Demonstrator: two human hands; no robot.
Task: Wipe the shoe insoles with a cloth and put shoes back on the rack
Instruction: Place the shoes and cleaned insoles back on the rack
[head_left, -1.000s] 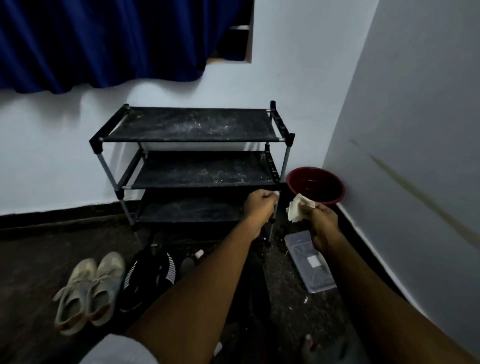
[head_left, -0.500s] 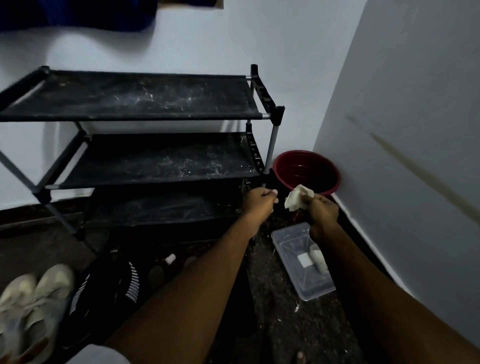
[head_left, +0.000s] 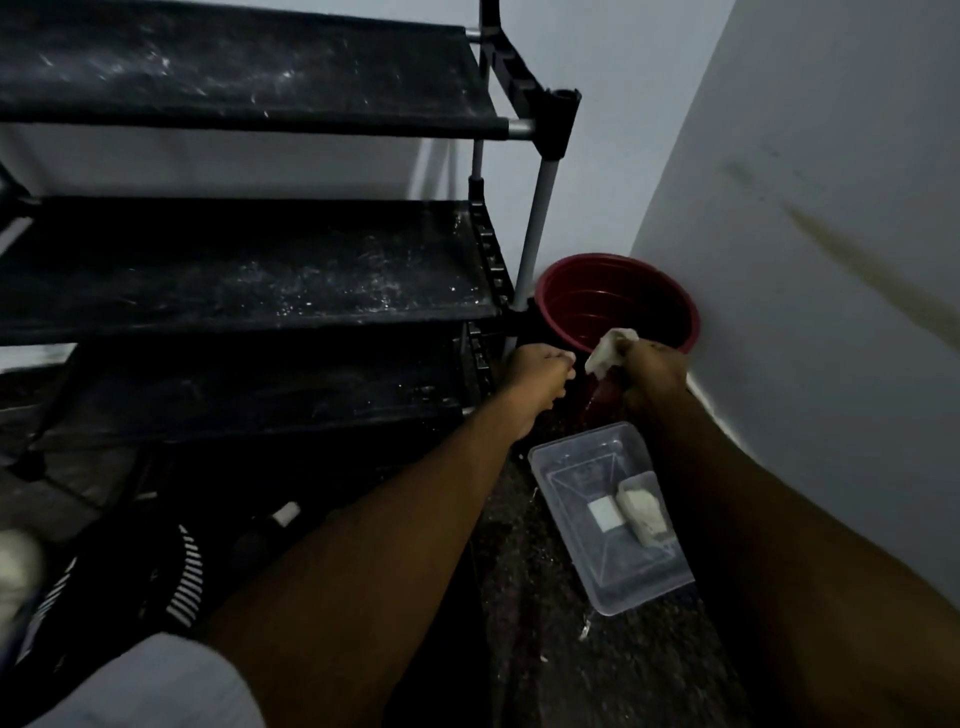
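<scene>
Holding the cloth (head_left: 610, 347) bunched up in the right hand (head_left: 655, 371), fingers wrapped tight round it, right at the near rim of the red bucket (head_left: 613, 306). Left hand (head_left: 540, 371) sits just beside it, fingers curled into a fist, and I can't see anything in it. Looks to me like a wring-out or a dunk before any wiping starts.

Stuff that could go sideways imo:
- If that cloth goes in sopping, the insoles get soaked instead of wiped, so squeeze it properly.
- The clear tray (head_left: 571, 441) lies on the floor right by the right forearm, with a pale lump (head_left: 641, 512) in it. Easy to knock on the way back to the shoes.
- The rack (head_left: 260, 280) shelves are all streaked with pale dust. Clean shoes would go straight onto that grime.
- It's really dim in here, so missed spots seem likely.

The cloth itself is small, pale and crumpled, poking out above the fist. The black shoes (head_left: 156, 587) with white stripes sit on the floor at lower left, in front of the rack and well apart from both hands. There's a pale shoe (head_left: 15, 566) at the left edge, too blurred to say more. No insole is visible from here.
</scene>
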